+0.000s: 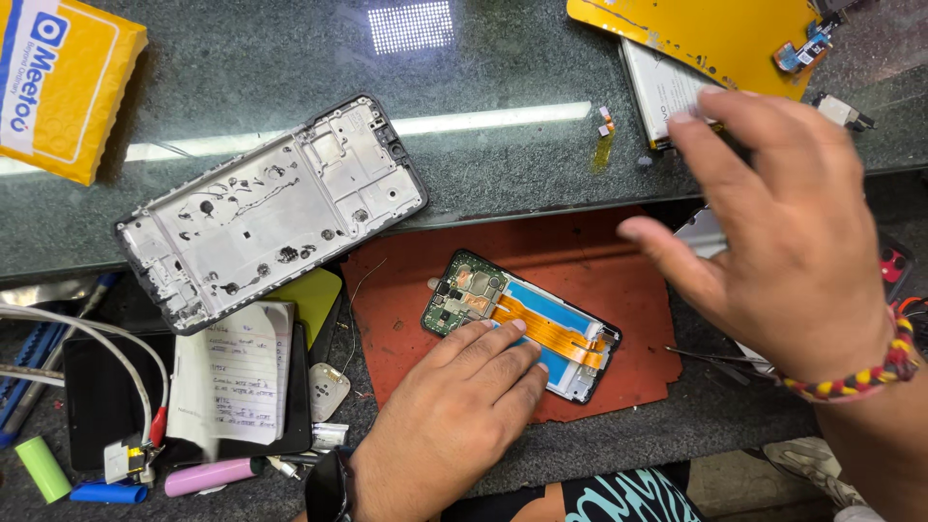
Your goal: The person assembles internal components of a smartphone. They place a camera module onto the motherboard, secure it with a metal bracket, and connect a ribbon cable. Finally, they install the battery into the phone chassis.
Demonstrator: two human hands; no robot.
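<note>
An opened phone point(522, 324) lies on a red-brown mat point(580, 261), with its green circuit board, blue battery and orange flex cable showing. My left hand point(454, 416) rests flat on the phone's near edge, fingers pressing it down. My right hand point(783, 232) hovers open above the mat's right side, fingers spread, reaching toward a white battery point(657, 92) on the glass shelf. It holds nothing. A beaded bracelet circles the right wrist.
A bare silver phone frame point(271, 208) lies on the glass shelf point(483, 164). A yellow padded envelope point(58, 82) sits far left, a yellow phone back panel point(706, 34) far right. Paper notes point(237, 372), cables, cylindrical cells point(208, 476) and tweezers point(715, 358) clutter the lower bench.
</note>
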